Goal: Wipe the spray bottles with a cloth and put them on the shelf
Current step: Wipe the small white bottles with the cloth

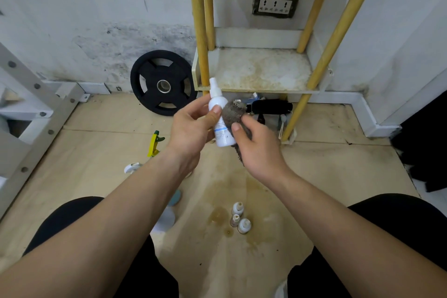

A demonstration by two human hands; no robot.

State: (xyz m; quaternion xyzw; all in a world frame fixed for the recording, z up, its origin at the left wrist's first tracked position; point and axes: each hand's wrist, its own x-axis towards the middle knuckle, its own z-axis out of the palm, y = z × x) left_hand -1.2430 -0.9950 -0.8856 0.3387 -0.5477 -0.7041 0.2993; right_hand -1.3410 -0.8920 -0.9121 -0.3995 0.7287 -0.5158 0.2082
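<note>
My left hand (193, 128) grips a white spray bottle (219, 113) upright in front of the shelf, thumb across its body. My right hand (256, 145) holds a grey-brown cloth (233, 116) bunched against the bottle's right side. Behind them is the low shelf board (261, 70), stained and bare, framed by yellow wooden posts (200, 24). On the floor lie a yellow spray bottle with a green trigger (154, 144), a white trigger head (131, 167), and three small white bottles (239, 218) between my knees. A white bottle with a blue cap (169, 213) shows partly under my left forearm.
A black weight plate (162, 82) leans on the wall left of the shelf. A white metal frame (31, 104) stands at the left. Dark items (271, 106) sit under the shelf. A wall socket (275, 5) is above. The wooden floor (242, 189) is stained.
</note>
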